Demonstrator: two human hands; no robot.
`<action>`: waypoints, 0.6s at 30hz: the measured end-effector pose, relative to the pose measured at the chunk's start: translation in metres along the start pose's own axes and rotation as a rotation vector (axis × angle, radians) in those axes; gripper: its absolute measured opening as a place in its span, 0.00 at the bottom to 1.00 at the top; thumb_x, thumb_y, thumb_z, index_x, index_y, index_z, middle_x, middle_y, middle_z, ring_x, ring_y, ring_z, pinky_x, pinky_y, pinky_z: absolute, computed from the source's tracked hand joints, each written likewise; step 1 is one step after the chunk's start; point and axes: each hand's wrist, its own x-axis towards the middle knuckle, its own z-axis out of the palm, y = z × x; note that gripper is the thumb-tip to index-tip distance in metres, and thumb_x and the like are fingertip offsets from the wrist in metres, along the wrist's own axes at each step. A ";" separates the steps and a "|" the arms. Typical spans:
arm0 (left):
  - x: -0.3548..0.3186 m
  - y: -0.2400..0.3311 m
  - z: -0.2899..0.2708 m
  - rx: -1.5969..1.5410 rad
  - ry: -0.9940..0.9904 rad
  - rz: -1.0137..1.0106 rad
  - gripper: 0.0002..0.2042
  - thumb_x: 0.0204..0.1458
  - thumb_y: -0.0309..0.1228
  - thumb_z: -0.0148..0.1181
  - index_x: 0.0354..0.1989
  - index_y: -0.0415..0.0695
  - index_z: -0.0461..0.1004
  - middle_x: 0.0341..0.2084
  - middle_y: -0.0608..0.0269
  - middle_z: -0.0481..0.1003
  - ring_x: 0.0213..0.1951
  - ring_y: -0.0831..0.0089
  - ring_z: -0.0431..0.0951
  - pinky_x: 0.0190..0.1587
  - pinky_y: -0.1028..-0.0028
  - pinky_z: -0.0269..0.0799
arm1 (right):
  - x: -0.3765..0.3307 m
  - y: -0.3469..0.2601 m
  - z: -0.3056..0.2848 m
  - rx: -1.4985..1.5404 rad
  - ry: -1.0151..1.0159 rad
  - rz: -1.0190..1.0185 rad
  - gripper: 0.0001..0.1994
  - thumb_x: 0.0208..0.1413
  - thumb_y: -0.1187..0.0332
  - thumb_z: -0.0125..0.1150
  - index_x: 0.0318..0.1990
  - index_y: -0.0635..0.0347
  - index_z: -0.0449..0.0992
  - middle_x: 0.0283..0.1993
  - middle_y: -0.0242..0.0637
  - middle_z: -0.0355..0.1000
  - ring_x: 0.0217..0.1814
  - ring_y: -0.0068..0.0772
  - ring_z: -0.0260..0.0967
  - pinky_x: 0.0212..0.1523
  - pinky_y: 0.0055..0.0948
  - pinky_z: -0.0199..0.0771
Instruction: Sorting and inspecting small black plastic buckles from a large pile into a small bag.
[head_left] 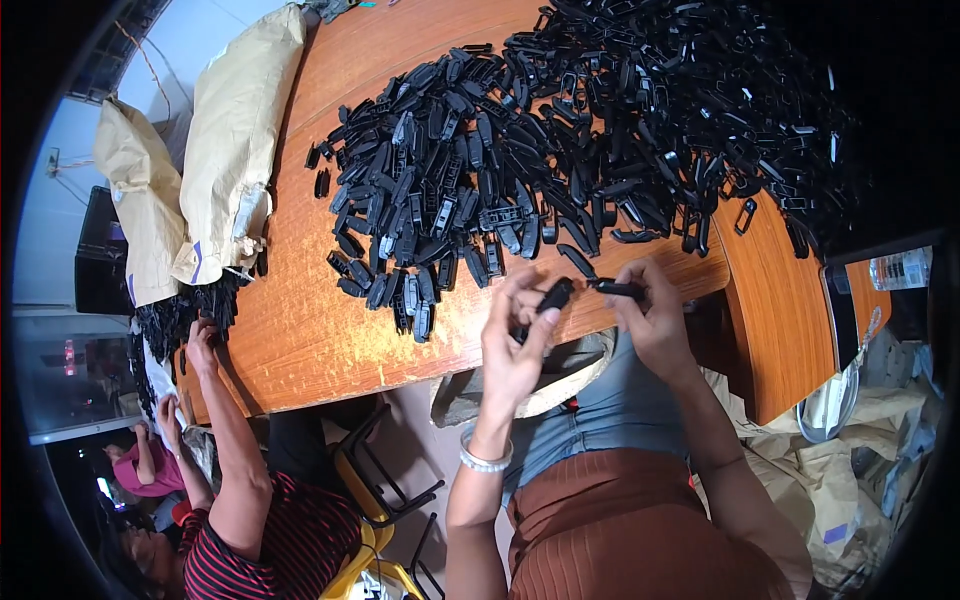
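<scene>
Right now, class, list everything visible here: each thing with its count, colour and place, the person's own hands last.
Plastic parts pile: too many to count, black, across the table top.
Table: one, orange-brown wood, centre.
Sacks: two, tan, at the table's left end.
Plastic bottle: one, clear, far right.
Co-worker's hand: one, at the table's left edge.
Bracelet: one, silvery, on the left wrist.
Left hand: holds a black part.
Right hand: pinches a slim black part.
</scene>
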 end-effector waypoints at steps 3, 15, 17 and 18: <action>-0.014 0.002 0.000 0.078 -0.057 -0.045 0.13 0.52 0.21 0.55 0.46 0.33 0.71 0.25 0.68 0.67 0.22 0.84 0.66 0.26 0.84 0.62 | -0.003 -0.023 0.010 -0.080 -0.120 -0.062 0.04 0.51 0.80 0.53 0.35 0.65 0.68 0.29 0.31 0.66 0.29 0.18 0.63 0.29 0.18 0.63; -0.022 0.011 -0.010 0.258 -0.041 0.145 0.14 0.43 0.18 0.62 0.40 0.30 0.73 0.26 0.60 0.72 0.21 0.80 0.68 0.28 0.81 0.64 | -0.013 -0.040 0.010 -0.034 -0.214 -0.200 0.11 0.49 0.79 0.51 0.42 0.67 0.70 0.34 0.40 0.69 0.35 0.32 0.69 0.39 0.27 0.68; -0.021 0.016 -0.010 0.340 -0.066 0.237 0.14 0.41 0.18 0.62 0.39 0.31 0.74 0.27 0.59 0.73 0.21 0.78 0.68 0.29 0.81 0.65 | -0.010 -0.041 0.006 -0.110 -0.251 -0.230 0.14 0.49 0.79 0.51 0.45 0.67 0.70 0.34 0.40 0.69 0.35 0.34 0.69 0.38 0.28 0.68; -0.022 0.018 -0.010 0.339 -0.066 0.238 0.14 0.41 0.18 0.62 0.39 0.31 0.74 0.27 0.59 0.73 0.21 0.78 0.68 0.29 0.81 0.65 | -0.009 -0.040 0.004 -0.195 -0.301 -0.317 0.16 0.48 0.79 0.51 0.47 0.67 0.69 0.33 0.40 0.69 0.35 0.35 0.69 0.38 0.28 0.67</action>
